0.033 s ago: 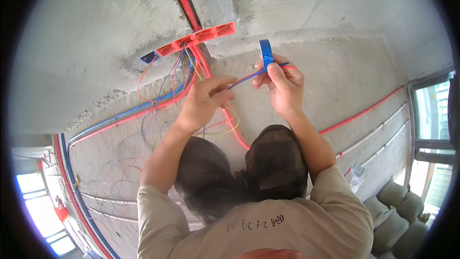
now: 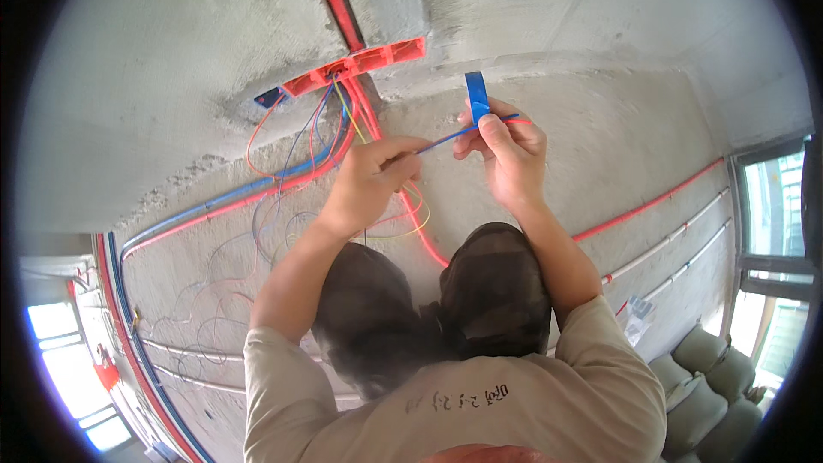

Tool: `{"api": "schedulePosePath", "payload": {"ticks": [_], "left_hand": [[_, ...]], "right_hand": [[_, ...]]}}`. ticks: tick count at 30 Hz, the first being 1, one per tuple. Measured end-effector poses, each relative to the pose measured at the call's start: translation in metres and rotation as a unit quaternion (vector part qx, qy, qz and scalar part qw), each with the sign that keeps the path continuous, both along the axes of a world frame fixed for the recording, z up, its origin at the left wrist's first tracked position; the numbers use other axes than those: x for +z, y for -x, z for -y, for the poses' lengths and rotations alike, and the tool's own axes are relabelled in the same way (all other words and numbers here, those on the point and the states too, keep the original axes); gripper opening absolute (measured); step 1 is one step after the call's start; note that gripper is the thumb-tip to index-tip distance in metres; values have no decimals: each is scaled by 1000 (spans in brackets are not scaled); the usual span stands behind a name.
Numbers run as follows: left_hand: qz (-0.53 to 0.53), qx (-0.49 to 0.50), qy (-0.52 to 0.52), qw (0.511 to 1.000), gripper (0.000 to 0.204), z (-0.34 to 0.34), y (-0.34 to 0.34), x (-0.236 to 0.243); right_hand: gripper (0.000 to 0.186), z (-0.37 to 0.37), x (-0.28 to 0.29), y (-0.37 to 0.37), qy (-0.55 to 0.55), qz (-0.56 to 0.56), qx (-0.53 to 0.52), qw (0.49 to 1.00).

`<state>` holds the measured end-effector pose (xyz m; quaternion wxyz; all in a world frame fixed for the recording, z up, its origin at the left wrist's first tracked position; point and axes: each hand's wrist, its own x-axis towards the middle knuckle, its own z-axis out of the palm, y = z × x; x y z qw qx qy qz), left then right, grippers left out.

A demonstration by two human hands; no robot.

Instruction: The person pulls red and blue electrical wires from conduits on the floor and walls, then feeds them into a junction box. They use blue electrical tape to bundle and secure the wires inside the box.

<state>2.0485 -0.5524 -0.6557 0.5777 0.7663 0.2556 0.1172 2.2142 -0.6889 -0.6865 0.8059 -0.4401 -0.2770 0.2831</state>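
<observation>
Between my two hands runs a thin strand of blue wire (image 2: 447, 139). Its end pokes out past my right hand (image 2: 519, 154), beside the end of a red wire (image 2: 521, 123). That hand pinches both wires between thumb and fingers, together with a roll of blue electrical tape (image 2: 476, 94) that stands upright above the thumb. My left hand (image 2: 370, 178) is closed on the blue wire a little to the left, thumb against curled fingers. Whether the red wire also passes through the left fingers is hidden.
A row of orange-red junction boxes (image 2: 370, 60) sits in the wall ahead, loose coloured wires hanging from it. Red conduit (image 2: 422, 236) and blue conduit (image 2: 231, 199) cross the floor. Pale pipes (image 2: 669, 240) run at the right, near stacked sacks (image 2: 711, 386) and a window (image 2: 771, 206).
My left thumb and fingers have closed more tightly on the wire. Red showed along the strand between my hands before; now mostly blue shows. My right hand and the tape have hardly moved.
</observation>
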Motion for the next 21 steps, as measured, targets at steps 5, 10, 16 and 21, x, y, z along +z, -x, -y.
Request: {"api": "schedulePosePath", "payload": {"ticks": [5,10,16,21], "left_hand": [[59,-50,-133,988,10,-1,7,-3],[126,-95,-129,979,13,-8,2,-25],[71,-130,-27,989,16,-28,19,-8],[-9,-49,77,996,25,-8,53,48]], "right_hand": [[39,-3,-9,-3,-33,-69,91,993],[48,5,-14,-13,-13,-149,47,988],[49,-9,-5,-17,31,-43,31,998],[47,-44,80,5,160,-117,52,979]]}}
